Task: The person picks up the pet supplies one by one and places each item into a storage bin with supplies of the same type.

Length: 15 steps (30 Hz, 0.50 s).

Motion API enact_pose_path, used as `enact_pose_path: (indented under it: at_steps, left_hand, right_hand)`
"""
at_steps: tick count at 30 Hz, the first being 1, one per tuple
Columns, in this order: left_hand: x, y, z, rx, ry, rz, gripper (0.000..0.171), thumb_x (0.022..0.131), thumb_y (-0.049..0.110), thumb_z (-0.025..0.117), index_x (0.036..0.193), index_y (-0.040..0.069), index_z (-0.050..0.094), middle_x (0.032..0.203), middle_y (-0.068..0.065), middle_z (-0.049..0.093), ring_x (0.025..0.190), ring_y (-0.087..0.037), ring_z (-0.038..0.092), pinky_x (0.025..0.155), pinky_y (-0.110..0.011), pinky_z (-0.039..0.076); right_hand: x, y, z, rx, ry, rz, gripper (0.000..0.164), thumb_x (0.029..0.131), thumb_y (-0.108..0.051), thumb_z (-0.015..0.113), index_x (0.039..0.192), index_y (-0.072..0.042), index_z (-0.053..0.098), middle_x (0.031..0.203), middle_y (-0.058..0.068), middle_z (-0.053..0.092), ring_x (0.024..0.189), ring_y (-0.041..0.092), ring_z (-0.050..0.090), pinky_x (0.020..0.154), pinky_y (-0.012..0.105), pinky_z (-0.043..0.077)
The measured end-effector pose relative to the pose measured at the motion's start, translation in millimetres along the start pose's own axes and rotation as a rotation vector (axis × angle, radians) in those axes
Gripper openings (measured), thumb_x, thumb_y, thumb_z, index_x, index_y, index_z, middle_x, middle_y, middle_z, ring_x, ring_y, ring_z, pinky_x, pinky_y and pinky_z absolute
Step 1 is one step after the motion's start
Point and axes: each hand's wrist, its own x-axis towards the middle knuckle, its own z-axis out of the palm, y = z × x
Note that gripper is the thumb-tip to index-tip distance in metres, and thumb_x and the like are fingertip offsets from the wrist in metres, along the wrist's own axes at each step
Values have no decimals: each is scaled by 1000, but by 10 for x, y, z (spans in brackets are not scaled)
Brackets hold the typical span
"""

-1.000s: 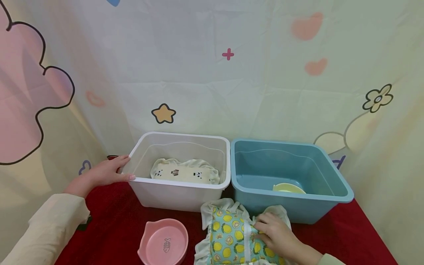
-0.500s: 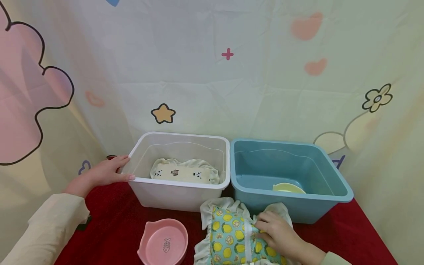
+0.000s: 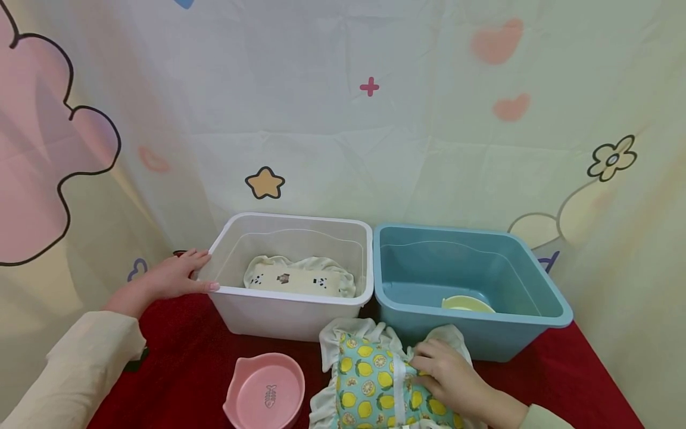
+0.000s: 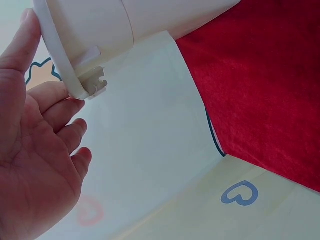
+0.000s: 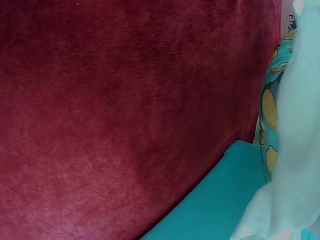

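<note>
My left hand [image 3: 170,277] rests on the near left corner of the white bin [image 3: 289,316], thumb along the front rim and fingers spread at the side. From below, in the left wrist view, its fingertips touch the bin rim [image 4: 59,55]. My right hand [image 3: 449,376] grips a lemon-print cloth piece [image 3: 364,381] with frilled white edges and a white band. This padded-looking piece lies before the bins. A white frill [image 5: 297,125] hides the right fingers in the right wrist view. Inside the white bin is a cream frilled cloth piece [image 3: 302,280] with animal prints.
A blue bin [image 3: 471,333] stands right beside the white one, with a pale yellow-green dish [image 3: 467,304] inside. A pink cat-eared bowl [image 3: 265,390] sits on the red cloth [image 3: 171,357] at the front. Behind the bins hangs a printed curtain [image 3: 321,119].
The lemon-print cloth has shifted slightly left, with my right hand still on it. My left hand stays at the white bin's corner.
</note>
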Motion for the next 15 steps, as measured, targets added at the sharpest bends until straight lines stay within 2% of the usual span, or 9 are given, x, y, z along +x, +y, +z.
enact_pose_path:
  at_steps: [10,15]
  left_hand:
    - [-5,21,-3,-12,3,-13,90,74,54,60,135,-5,28,134,-32,28,116,-49,30,86,-67,31]
    - [-11,24,-8,-14,6,-8,90,74,53,61,135,-5,29,132,-31,32,112,-46,36,84,-64,35]
  right_hand:
    - [61,-50,-89,18,-8,-10,18,67,-18,74,76,-24,60,81,-16,50,76,1,44,68,17,41]
    - [81,-75,-123,22,-3,-20,17,67,-18,73,76,-23,60,81,-15,51,75,2,44,67,17,41]
